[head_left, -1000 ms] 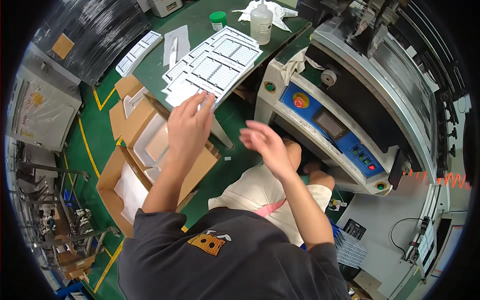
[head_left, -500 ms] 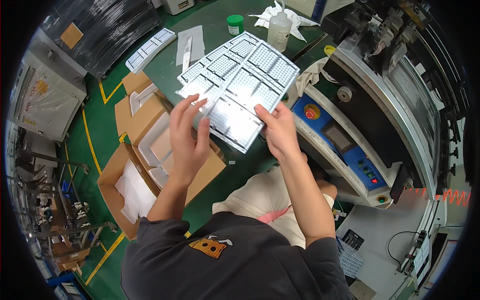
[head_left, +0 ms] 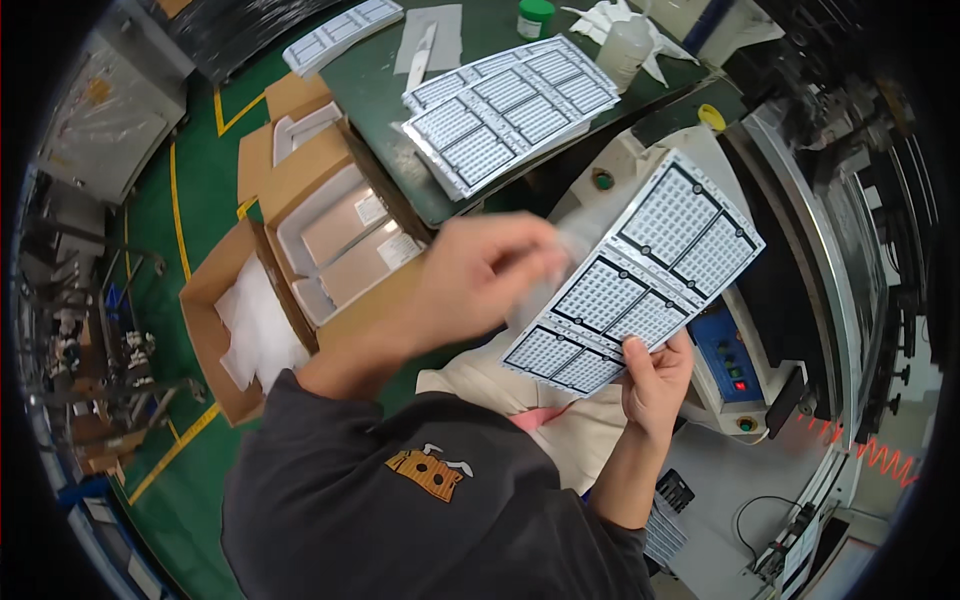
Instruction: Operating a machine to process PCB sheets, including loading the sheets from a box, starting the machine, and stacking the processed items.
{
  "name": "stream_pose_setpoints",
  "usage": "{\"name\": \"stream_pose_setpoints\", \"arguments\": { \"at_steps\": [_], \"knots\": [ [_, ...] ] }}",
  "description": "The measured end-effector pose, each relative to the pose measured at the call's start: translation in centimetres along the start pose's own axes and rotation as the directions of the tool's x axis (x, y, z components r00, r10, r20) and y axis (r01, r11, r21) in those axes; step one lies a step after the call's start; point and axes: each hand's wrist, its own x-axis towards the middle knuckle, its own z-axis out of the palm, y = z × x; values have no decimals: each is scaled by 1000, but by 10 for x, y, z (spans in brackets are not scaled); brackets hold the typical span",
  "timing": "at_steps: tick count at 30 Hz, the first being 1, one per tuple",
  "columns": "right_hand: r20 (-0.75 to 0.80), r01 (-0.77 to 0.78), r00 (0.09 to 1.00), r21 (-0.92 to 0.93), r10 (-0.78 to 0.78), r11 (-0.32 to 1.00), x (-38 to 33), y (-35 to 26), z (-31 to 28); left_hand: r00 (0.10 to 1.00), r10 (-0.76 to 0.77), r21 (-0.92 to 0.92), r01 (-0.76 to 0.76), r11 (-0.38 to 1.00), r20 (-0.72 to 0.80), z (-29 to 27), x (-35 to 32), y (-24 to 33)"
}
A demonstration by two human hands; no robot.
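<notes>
I have the right hand point(head_left: 658, 385) pinching a white gridded panel point(head_left: 650, 270) at its near edge, tilted before the machine point(head_left: 722, 350) at right. My left hand point(head_left: 490, 275) blurs just left of it; I cannot tell whether it grips anything. Beyond, similar panels point(head_left: 510, 115) lie stacked on the table point(head_left: 365, 100).

This is a factory workshop. Yellow marking lines point(head_left: 178, 215) cross the green floor point(head_left: 155, 390), and a large machine point(head_left: 800, 270) carries a blue control panel point(head_left: 722, 350) with push-buttons; an orange coiled hose point(head_left: 885, 462) runs beside it. On 1 green workbench point(head_left: 362, 95), patterned panels point(head_left: 510, 110) lie stacked along the right edge, a plastic bottle point(head_left: 626, 55) beyond them. Open cardboard boxes point(head_left: 205, 340) stand on the floor by the bench's left edge.
</notes>
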Motion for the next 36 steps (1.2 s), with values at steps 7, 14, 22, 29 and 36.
{"name": "stream_pose_setpoints", "arguments": {
  "at_steps": [7, 14, 22, 29, 36],
  "knots": [
    [-57, -55, 997, -11, 54, 998, -28, 15, -12, 628, 133, 297, 163, 941, -767, -181, -74, -102],
    [-111, -131, 985, 11, 131, 991, -39, 36, -27, 282, 63, 283, 873, 397, -958, -285, -339, -246],
    [-146, -146, 979, -35, 139, 989, -46, 32, -29, 18, 109, 18, 1000, -6, -994, -288, -382, -291],
    [-188, -86, 979, -39, 77, 996, -53, 29, -25, 599, 184, 362, 190, 913, -779, -207, -134, -139],
    [-431, 357, 846, 20, -314, 934, -54, 3, -4, 966, 93, -747, 123, 653, 241, 53, -41, -61]
  ]
}}
